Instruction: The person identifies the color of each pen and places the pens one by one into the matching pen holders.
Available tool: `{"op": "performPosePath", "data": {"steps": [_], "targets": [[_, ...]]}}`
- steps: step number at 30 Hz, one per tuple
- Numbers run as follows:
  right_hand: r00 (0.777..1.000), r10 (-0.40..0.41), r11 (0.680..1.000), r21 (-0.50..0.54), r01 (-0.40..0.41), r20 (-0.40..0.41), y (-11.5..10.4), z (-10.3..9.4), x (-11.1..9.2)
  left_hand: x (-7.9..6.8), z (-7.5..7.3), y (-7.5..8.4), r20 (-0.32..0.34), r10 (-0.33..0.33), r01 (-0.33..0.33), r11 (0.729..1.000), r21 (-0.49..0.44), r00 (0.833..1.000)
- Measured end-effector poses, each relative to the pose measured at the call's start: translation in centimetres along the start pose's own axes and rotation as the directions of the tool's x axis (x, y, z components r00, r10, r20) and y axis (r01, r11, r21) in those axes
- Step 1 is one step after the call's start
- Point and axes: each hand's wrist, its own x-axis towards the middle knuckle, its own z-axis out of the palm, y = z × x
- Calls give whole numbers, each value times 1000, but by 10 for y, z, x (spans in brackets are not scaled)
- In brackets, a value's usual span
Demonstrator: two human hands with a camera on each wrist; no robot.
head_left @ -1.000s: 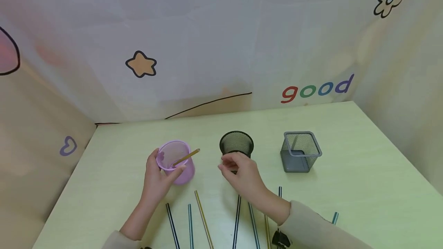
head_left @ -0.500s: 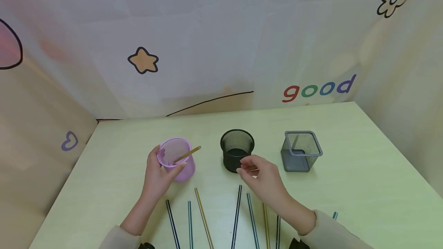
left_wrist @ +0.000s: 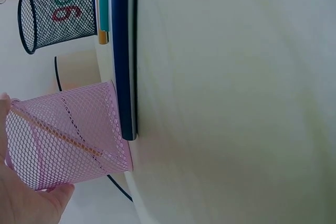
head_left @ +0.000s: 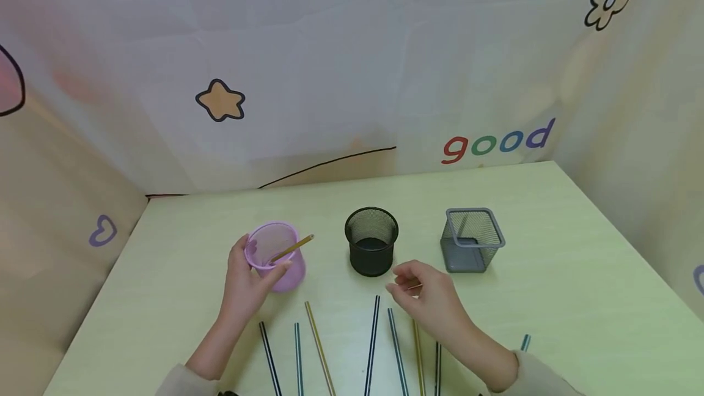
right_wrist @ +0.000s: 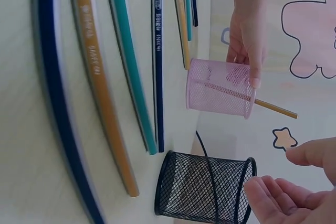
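My left hand [head_left: 242, 289] grips a light purple mesh pen holder [head_left: 293, 272] at the left of the table, thumb on its near side. A single yellow pencil [head_left: 294, 247] leans inside it, its end above the rim. In the right wrist view the purple holder [right_wrist: 218, 85] stands upright. My right hand [head_left: 434, 298] hovers above the pencils with loosely bent fingers and nothing between them. It is nearest to a black round mesh pen holder [head_left: 371, 261] and a yellow pencil [head_left: 419, 353] whose upper end lies close by.
A grey square mesh pen holder [head_left: 466, 258] stands at the right. Several pencils lie along the near side, including a dark blue one [head_left: 269, 356], a teal one [head_left: 299, 356] and a yellow one [head_left: 319, 347]. Another teal pencil [head_left: 525, 342] lies near the right sleeve.
My right hand has moved right and towards me, away from in front of the black holder. The left hand keeps its grip on the purple holder, which has hardly moved.
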Motion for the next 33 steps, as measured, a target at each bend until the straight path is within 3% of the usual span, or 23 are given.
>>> {"op": "performPosePath", "data": {"steps": [11,16,23,33], "targets": [[985,151,970,-205,-131,85,25,-13,-11,0,-2,1,-3,-12,12,1000,-3,1000],[976,184,961,-231,-154,115,33,-17,-16,0,-2,0,6,-7,7,1000,-15,1000],[974,108,970,-237,-59,202,40,-12,-20,0,-4,-1,8,-26,26,1000,3,1000],[952,235,940,-295,-171,197,40,-5,-25,-1,-2,3,22,-5,5,1000,-2,1000]]}}
